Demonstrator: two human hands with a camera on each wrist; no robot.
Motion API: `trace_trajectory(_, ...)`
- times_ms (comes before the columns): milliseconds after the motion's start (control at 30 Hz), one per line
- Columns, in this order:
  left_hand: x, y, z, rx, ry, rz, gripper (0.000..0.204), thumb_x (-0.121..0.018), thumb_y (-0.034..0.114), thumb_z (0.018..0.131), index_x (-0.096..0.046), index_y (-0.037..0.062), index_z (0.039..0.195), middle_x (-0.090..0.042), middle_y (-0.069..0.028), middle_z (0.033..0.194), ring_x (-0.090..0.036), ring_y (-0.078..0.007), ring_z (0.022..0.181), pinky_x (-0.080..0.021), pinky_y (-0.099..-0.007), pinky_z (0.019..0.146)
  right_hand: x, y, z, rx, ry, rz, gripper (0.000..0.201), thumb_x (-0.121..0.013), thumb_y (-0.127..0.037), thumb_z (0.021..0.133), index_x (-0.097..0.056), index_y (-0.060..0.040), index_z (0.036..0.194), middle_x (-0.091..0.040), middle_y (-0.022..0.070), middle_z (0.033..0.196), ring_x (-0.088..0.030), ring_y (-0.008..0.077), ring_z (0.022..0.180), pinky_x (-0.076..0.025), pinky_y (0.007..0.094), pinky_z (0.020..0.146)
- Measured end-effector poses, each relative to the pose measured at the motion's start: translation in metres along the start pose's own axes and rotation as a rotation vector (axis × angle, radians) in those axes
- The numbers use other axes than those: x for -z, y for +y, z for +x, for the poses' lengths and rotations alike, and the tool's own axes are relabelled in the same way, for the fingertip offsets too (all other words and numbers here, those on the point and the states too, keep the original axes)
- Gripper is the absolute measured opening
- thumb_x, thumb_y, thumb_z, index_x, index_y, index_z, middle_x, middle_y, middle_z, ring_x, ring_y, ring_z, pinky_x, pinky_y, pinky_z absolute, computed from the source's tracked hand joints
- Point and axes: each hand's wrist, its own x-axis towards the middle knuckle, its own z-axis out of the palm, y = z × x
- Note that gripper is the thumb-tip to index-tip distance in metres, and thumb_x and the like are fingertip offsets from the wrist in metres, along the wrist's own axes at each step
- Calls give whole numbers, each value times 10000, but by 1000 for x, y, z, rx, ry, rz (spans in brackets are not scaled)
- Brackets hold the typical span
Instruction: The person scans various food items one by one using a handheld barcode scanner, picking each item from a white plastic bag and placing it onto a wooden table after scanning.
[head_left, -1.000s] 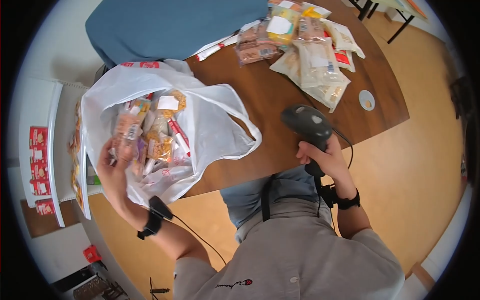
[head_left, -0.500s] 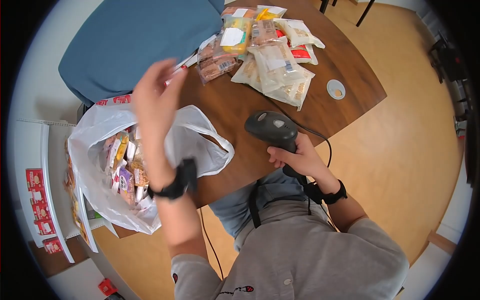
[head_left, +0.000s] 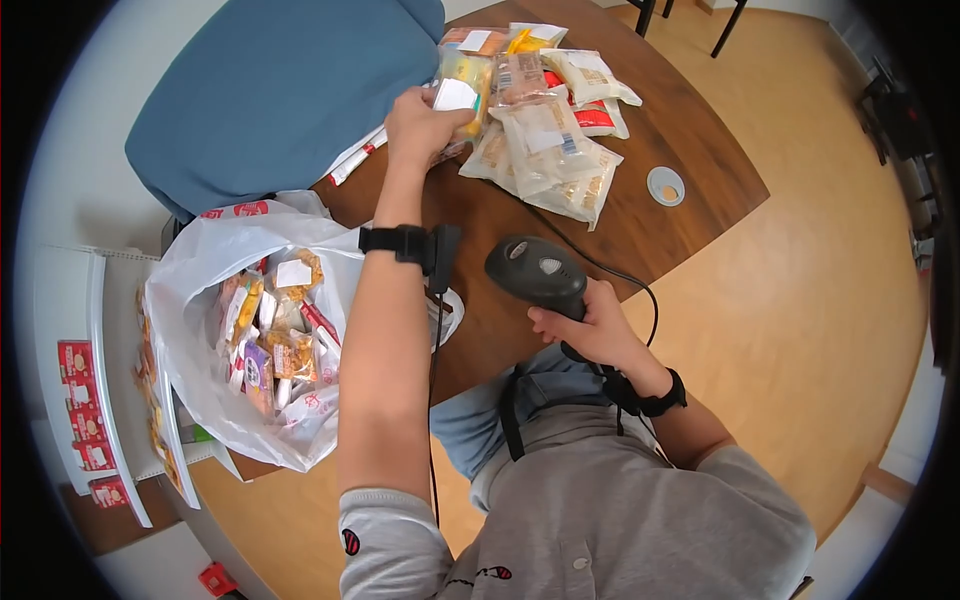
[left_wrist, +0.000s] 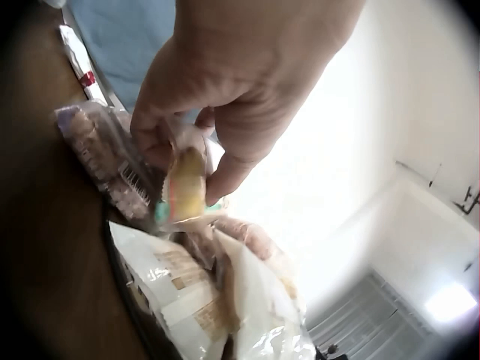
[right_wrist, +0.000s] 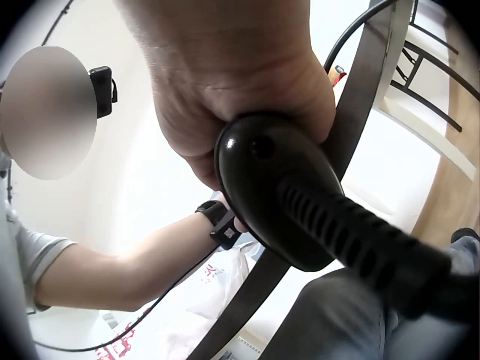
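The left hand [head_left: 418, 125] pinches a clear packet with yellow contents and a white label [head_left: 462, 85] between thumb and fingers, at the near-left side of a pile of packaged foods at the far side of the brown tabletop [head_left: 715, 175]; whether that packet bears on the pile is hard to tell. The grip of the right hand [head_left: 608, 328] is wrapped round the handle of a black handheld barcode scanner [head_left: 538, 272], held near the tabletop's front edge, well apart from the yellow packet. A black cable [head_left: 643, 278] runs by the scanner. Beside the yellow packet lie cream-coloured packets [head_left: 545, 140], overlapping one another, with a red-and-white packet [head_left: 602, 120] partly under them. A white plastic bag [head_left: 190, 385] stands open on the left, with mixed packets inside, among them a purple one [head_left: 258, 368]. Between the bag and the pile, a slim white-and-red packet [head_left: 352, 165] lies alongside blue cloth [head_left: 270, 95]. A small round disc [head_left: 665, 187] lies right of the pile.
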Motion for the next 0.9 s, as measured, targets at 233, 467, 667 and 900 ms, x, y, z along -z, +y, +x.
trace_trajectory(233,64,-25,-56,-86,-38,-192,290,-761,52,762,-601,5,998,-698,-115,850,-667,-129,736,-506,-258,549,3,3,0,-41,-22,30,212,-728,-162,871,-665,3,988,-680,38,722,-647,90,624,-526,253,587)
trace_trajectory(467,67,-42,-152,-42,-35,-252,412,-699,-33,829,-526,24,1198,-669,-126,976,-669,-141,815,-541,-254,573,-6,0,-1,-30,-24,27,209,-733,-155,867,-660,12,970,-671,29,713,-642,88,622,-524,252,586)
trace_trajectory(667,49,-37,-168,38,-34,-55,846,-899,224,614,-467,-6,1304,-672,-237,1031,-708,-326,879,-567,-408,720,-18,-19,-1,-8,-51,-49,196,-731,-138,863,-658,19,955,-671,27,715,-644,87,623,-515,251,583)
trace_trajectory(900,30,-15,-169,-78,130,242,780,-879,154,615,-478,34,1273,-645,-236,1138,-615,-400,1081,-508,-460,878,-13,-20,-3,-21,23,-48,177,-728,-122,859,-661,15,949,-672,27,692,-637,88,610,-513,251,582)
